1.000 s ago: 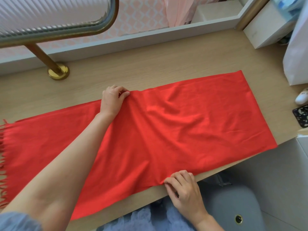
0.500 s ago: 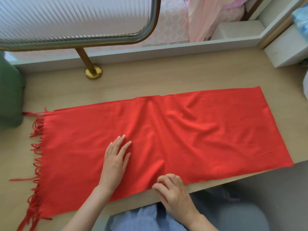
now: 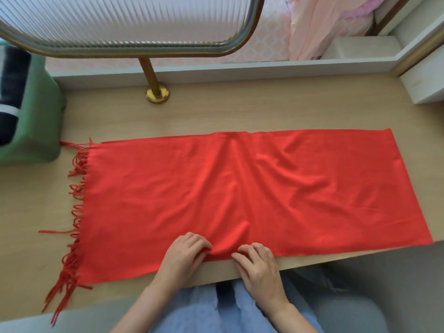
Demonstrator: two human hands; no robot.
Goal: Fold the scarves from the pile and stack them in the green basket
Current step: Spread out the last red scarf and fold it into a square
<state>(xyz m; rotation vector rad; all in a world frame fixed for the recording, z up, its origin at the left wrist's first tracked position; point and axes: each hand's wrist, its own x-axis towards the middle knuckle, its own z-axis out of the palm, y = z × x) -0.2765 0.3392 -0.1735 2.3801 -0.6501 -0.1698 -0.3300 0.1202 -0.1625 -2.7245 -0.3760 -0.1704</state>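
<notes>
A red scarf [image 3: 240, 188] lies spread flat across the wooden table, its fringe at the left end. My left hand [image 3: 183, 254] and my right hand [image 3: 255, 263] sit side by side at the scarf's near edge, close to the table's front. Both pinch the cloth, which bunches into a small ridge between them. The green basket [image 3: 40, 116] stands at the far left, just beyond the fringe, with a dark navy and white folded cloth [image 3: 12, 92] inside it.
A brass post with a round foot [image 3: 157, 93] stands on the table behind the scarf, holding a ribbed glass panel. A white box [image 3: 422, 85] sits at the back right. The table's front edge runs just under my hands.
My left hand has slid back from the scarf's middle to its near edge, beside my right hand. The view has shifted left, bringing the green basket into sight.
</notes>
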